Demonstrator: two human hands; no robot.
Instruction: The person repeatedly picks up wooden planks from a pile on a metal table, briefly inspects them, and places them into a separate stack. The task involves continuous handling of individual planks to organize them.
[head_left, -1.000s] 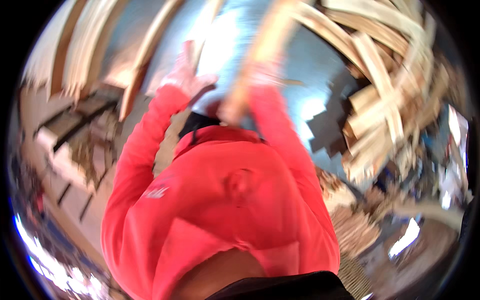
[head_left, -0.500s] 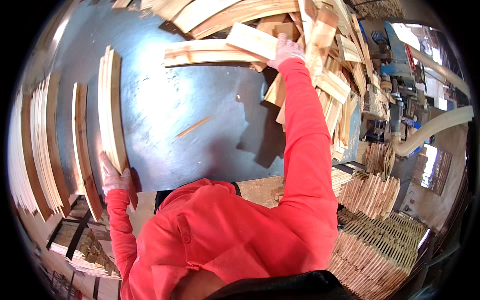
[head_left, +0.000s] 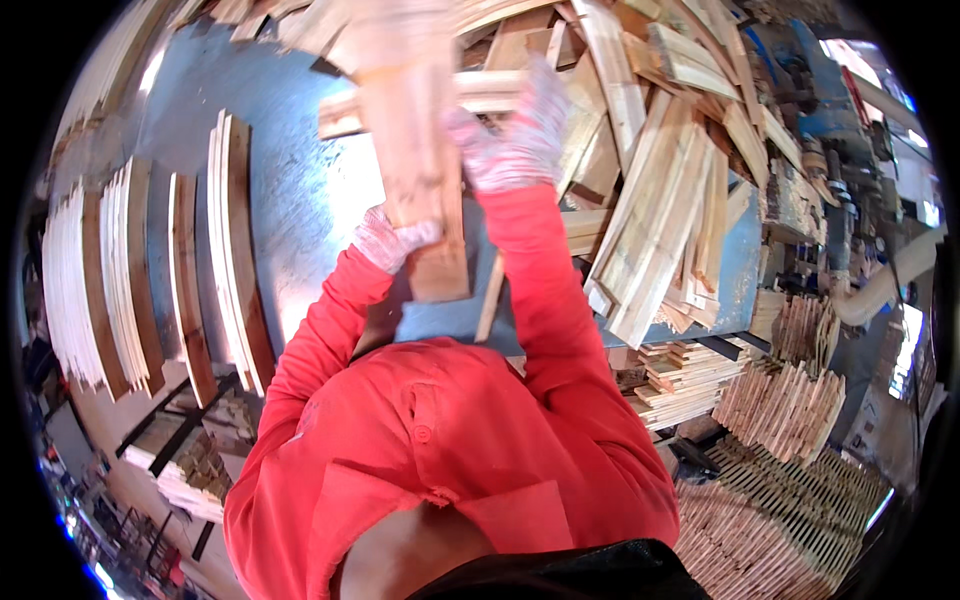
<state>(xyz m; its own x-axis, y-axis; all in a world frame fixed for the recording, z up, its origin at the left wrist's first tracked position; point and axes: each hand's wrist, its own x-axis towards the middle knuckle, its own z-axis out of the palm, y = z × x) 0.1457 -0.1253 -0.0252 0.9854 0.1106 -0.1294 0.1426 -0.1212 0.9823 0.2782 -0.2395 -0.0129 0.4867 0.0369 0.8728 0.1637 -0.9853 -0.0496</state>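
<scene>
A wooden board [head_left: 415,160] is held up lengthwise before me, blurred toward its far end. My left hand [head_left: 395,238], in a mottled knit glove, is closed around the board's near left edge. My right hand [head_left: 515,140], gloved likewise, is just right of the board, blurred, its thumb and fingers apart. Whether its thumb touches the board I cannot tell. Behind the board, another plank [head_left: 340,115] lies crosswise on the blue-grey tabletop [head_left: 290,190]. A thin wood strip [head_left: 491,298] shows beside the board's near end.
A jumbled heap of boards [head_left: 650,200] covers the table's right side. Upright-edged rows of planks [head_left: 75,290] and a smaller stack [head_left: 235,250] line the left. Slatted wood stacks [head_left: 780,410] stand at lower right, with machinery and a pale hose [head_left: 890,275] beyond.
My left hand has left the plank stack and moved right to grip a board. My right hand has come inward from the heap. The board now stands lengthwise before me.
</scene>
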